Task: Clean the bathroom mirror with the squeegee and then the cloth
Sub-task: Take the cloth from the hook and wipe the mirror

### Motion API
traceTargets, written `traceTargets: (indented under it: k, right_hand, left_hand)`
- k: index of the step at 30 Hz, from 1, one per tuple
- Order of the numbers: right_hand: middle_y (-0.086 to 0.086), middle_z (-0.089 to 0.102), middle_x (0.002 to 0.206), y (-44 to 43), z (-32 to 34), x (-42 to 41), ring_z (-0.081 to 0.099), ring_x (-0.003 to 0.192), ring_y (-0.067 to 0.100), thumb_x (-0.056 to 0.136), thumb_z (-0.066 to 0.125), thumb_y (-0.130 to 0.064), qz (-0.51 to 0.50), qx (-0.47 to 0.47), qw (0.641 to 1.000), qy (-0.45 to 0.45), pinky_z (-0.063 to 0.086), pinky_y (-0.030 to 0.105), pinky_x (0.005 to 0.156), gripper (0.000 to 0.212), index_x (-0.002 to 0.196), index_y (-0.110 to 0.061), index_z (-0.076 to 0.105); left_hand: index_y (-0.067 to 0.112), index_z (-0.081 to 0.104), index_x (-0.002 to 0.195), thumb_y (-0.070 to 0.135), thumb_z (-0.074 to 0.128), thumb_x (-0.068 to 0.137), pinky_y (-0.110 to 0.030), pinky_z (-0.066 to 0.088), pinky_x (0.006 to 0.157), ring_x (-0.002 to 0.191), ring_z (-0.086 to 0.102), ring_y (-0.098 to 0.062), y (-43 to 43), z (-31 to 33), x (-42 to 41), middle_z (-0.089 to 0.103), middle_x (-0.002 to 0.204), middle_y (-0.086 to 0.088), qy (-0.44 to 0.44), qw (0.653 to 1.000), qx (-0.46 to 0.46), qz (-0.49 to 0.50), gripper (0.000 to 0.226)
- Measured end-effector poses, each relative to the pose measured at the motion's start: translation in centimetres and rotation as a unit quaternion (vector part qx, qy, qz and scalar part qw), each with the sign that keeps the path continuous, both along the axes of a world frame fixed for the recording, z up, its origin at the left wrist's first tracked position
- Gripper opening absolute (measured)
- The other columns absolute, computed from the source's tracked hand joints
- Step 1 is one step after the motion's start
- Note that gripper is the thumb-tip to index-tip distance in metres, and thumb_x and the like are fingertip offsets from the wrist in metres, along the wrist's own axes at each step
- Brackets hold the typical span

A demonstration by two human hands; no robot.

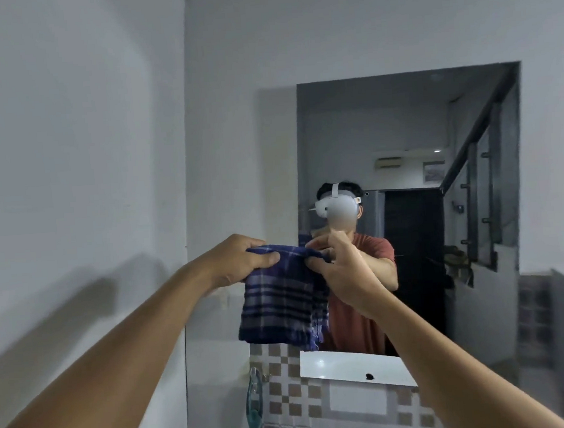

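A blue plaid cloth [281,305] hangs in front of me, folded over, with fringe along its lower right edge. My left hand [240,261] grips its upper left corner and my right hand [342,270] pinches its upper right corner. Both hands are raised before the bathroom mirror [409,129], which is set in the white wall and reflects a person in a red shirt wearing a white headset. The cloth covers the mirror's lower left part. A teal-handled tool [255,408], possibly the squeegee, hangs at the lower left; I cannot tell for sure.
A white sink edge [353,367] sits below the mirror. Brown-and-white checkered tiles [288,395] cover the wall beneath. A plain white wall [67,163] stands close on the left. The mirror reflects a stair railing and a dark doorway.
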State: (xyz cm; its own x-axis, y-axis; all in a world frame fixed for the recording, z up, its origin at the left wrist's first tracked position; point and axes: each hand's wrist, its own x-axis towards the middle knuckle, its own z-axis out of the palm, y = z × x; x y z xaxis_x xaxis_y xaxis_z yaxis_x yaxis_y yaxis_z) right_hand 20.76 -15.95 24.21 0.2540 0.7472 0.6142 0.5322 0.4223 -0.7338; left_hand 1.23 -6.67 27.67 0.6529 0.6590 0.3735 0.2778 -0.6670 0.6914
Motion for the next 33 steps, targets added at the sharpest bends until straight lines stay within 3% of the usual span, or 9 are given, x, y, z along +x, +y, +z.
traceTargets:
  k: [3,7,11,14,17,20,24,28,33]
  right_hand:
    - [-0.002,0.06,0.102,-2.2,0.8,1.1,0.061,0.086,0.01,0.094,0.069,-0.014,-0.132,0.06,0.989,-0.004,0.048,0.006,0.06,0.017,0.105,-0.015,0.056]
    - [-0.009,0.056,0.107,-3.1,1.1,2.8,0.059,0.104,0.015,0.095,0.064,-0.017,-0.232,0.148,0.96,-0.044,0.053,0.04,0.094,0.008,0.093,-0.025,0.063]
    - [-0.007,0.043,0.141,-3.4,1.7,3.4,0.051,0.124,0.014,0.098,0.05,-0.048,-0.282,0.164,0.944,-0.047,0.043,0.045,0.109,0.024,0.115,-0.039,0.063]
    - [-0.005,0.003,0.168,-3.6,2.5,3.4,0.015,0.152,0.024,0.1,0.034,-0.061,-0.282,0.093,0.952,-0.075,0.025,0.051,0.121,0.057,0.152,-0.036,0.038]
    - [-0.003,-0.018,0.168,-2.9,3.2,3.2,-0.011,0.155,0.024,0.097,0.03,-0.067,-0.299,0.085,0.943,-0.119,0.006,0.051,0.126,0.079,0.161,-0.03,0.002]
    - [0.001,-0.02,0.168,-1.4,4.6,4.1,-0.017,0.154,0.028,0.103,0.037,-0.051,-0.318,0.121,0.932,-0.127,0.001,0.051,0.126,0.077,0.16,-0.028,-0.011]
    - [0.004,-0.002,0.17,1.1,7.1,6.5,-0.008,0.155,0.029,0.105,0.043,-0.012,-0.322,0.208,0.915,-0.129,0.017,0.053,0.125,0.072,0.16,-0.021,-0.001]
    - [0.011,0.004,0.169,2.6,10.4,8.3,-0.002,0.155,0.033,0.094,0.062,-0.005,-0.356,0.223,0.89,-0.176,0.021,0.054,0.123,0.088,0.161,-0.011,0.004]
    - [0.022,0.002,0.167,4.1,15.4,8.5,-0.003,0.153,0.045,0.095,0.053,0.001,-0.421,0.206,0.838,-0.279,0.003,0.057,0.125,0.088,0.16,-0.014,-0.004]
  left_hand:
    - [0.014,0.075,0.099,0.025,0.067,0.095,-0.049,0.057,0.094,0.097,0.072,-0.034,-1.5,1.6,2.9,0.077,0.099,-0.012,-0.029,0.999,0.009,0.009,0.013]
    - [0.02,0.078,0.096,0.024,0.069,0.093,-0.044,0.055,0.097,0.096,0.072,-0.022,-3.5,4.7,6.9,0.078,0.095,-0.002,-0.059,0.997,0.047,-0.003,0.011]
    - [0.023,0.078,0.098,0.032,0.071,0.089,-0.045,0.051,0.101,0.101,0.07,-0.022,-5.2,8.4,9.8,0.077,0.099,-0.001,-0.047,0.994,0.097,-0.016,0.014]
    - [0.015,0.076,0.101,0.028,0.072,0.091,-0.039,0.052,0.099,0.102,0.07,-0.024,-5.9,10.5,11.5,0.077,0.102,-0.005,-0.059,0.993,0.102,-0.025,0.017]
    - [0.022,0.072,0.1,0.03,0.073,0.091,-0.037,0.049,0.103,0.101,0.069,-0.019,-6.1,12.1,12.8,0.074,0.1,0.002,-0.074,0.993,0.078,-0.052,0.013]
    - [0.024,0.07,0.108,0.03,0.072,0.092,-0.035,0.049,0.1,0.104,0.065,-0.019,-5.7,13.7,13.8,0.071,0.105,0.001,-0.095,0.991,0.063,-0.071,0.018]
    - [0.029,0.075,0.095,0.037,0.063,0.096,-0.038,0.055,0.088,0.092,0.068,-0.023,-4.7,14.8,14.3,0.074,0.106,-0.011,-0.161,0.981,0.09,-0.066,0.014]
    - [0.023,0.065,0.12,0.035,0.048,0.102,-0.038,0.053,0.094,0.109,0.062,-0.019,-1.6,10.2,15.2,0.068,0.119,0.0,-0.365,0.902,0.19,0.133,0.027]
    - [0.023,0.052,0.135,0.036,0.048,0.099,-0.038,0.05,0.098,0.125,0.048,-0.02,2.6,0.4,16.6,0.054,0.136,-0.001,-0.198,0.853,0.439,0.202,0.039]
